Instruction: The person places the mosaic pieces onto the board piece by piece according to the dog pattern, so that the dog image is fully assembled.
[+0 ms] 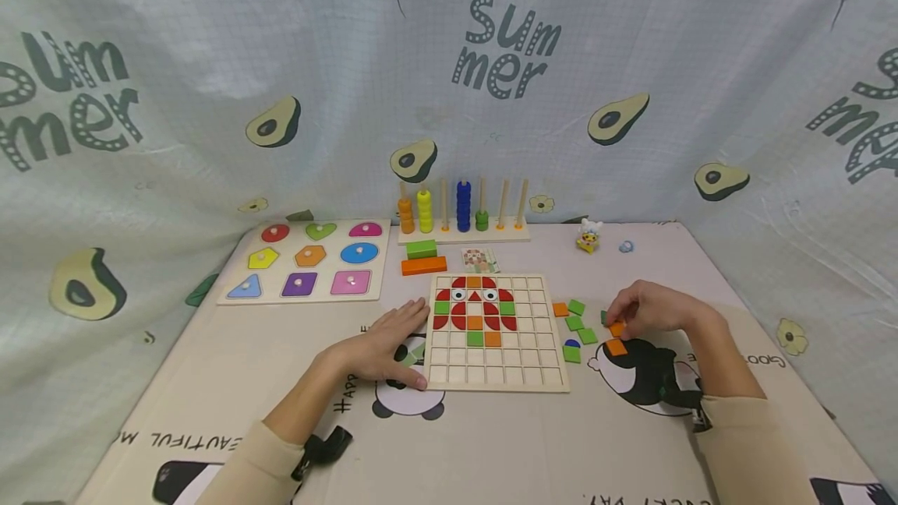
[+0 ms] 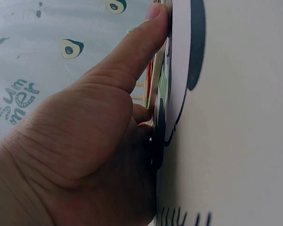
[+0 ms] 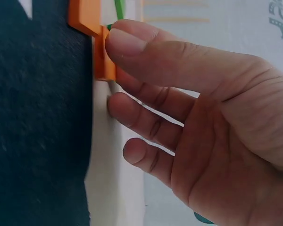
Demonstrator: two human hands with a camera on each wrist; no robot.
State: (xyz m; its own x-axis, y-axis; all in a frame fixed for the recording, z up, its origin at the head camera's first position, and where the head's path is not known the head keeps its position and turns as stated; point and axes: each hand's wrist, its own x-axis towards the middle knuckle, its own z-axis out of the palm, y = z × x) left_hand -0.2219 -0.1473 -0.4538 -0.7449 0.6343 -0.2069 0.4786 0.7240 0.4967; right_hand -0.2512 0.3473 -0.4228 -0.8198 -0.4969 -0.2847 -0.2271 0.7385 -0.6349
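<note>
A square wooden grid board (image 1: 529,380) lies on the table, its upper left filled with red, green and orange tiles and two eye tiles. My left hand (image 1: 382,343) rests at the board's left edge with fingers extended; in the left wrist view, the thumb (image 2: 141,42) lies along that edge. To the right of the board, my right hand (image 1: 652,309) pinches an orange tile (image 3: 105,59) between thumb and forefinger, low over the table. Another orange tile (image 1: 616,347) lies just below it. Several green tiles (image 1: 586,336) and an orange tile (image 1: 560,309) lie between hand and board.
Behind stand a peg stacker (image 1: 463,236) with coloured beads, a green block (image 1: 421,248), an orange block (image 1: 424,266) and a picture card (image 1: 480,260). A shape puzzle (image 1: 302,259) lies back left. A small figurine (image 1: 588,237) and a blue ring (image 1: 626,246) sit back right.
</note>
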